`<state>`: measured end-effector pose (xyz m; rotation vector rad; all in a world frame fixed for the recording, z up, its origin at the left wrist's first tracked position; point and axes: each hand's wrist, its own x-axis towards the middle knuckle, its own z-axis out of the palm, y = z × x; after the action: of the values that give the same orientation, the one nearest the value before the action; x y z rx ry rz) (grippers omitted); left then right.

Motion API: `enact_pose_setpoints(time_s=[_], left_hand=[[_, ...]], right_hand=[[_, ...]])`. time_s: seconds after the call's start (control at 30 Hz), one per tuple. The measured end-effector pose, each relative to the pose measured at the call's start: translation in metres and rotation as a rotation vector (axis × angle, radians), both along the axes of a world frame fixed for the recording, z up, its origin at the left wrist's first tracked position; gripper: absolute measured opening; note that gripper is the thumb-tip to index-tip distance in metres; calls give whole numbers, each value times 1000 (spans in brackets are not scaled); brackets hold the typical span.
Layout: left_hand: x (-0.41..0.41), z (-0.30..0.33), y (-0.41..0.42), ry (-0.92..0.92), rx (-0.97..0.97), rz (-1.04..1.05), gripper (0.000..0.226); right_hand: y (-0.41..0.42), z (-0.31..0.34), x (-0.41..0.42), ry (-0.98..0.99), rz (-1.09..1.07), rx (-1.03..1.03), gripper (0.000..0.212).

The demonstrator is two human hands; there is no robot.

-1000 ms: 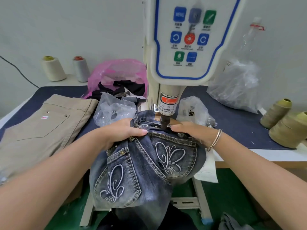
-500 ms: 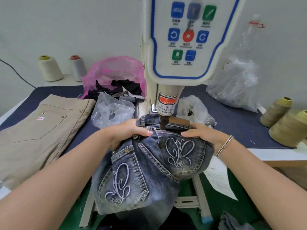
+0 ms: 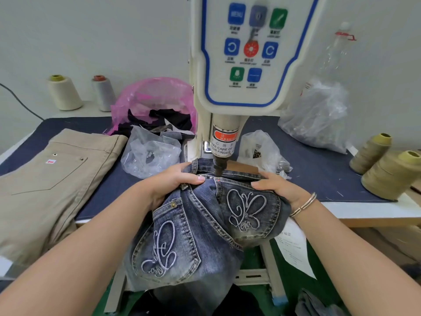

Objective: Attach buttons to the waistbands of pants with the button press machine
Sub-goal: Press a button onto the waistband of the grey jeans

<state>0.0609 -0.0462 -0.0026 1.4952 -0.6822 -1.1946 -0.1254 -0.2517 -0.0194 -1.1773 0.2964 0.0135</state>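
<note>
We grip jeans [image 3: 205, 224] waistband with left hand [image 3: 175, 181] and right hand [image 3: 276, 190] under the punch [image 3: 219, 166]; button unseen, pressing apparently pending.

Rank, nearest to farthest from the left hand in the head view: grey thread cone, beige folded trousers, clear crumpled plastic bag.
From the left hand:
1. Clear crumpled plastic bag, just behind it.
2. Beige folded trousers, to its left.
3. Grey thread cone, by the back wall.
</note>
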Motion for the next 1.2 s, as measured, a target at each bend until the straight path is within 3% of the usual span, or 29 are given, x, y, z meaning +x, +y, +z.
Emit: enact_pose_setpoints(time_s=[0.43,0.67,0.77,1.03,1.2], left_hand=[[2,-2,-2,-73,18,-17,71],[1,0,1,-242,96,-28,114],[-1,2,2,-230,81,-37,106],[-4,13,10,-140,133,-150,59],[-5,24,23,-252,283,-174,66]], right_hand=[[-4,-2,1,27,9,-49,44],[-3,-2,1,25,3,-18,43],[-1,0,0,45,-4,-27,44],[22,10,-7,169,-33,-64,45],[62,24,6,247,-106,46,43]])
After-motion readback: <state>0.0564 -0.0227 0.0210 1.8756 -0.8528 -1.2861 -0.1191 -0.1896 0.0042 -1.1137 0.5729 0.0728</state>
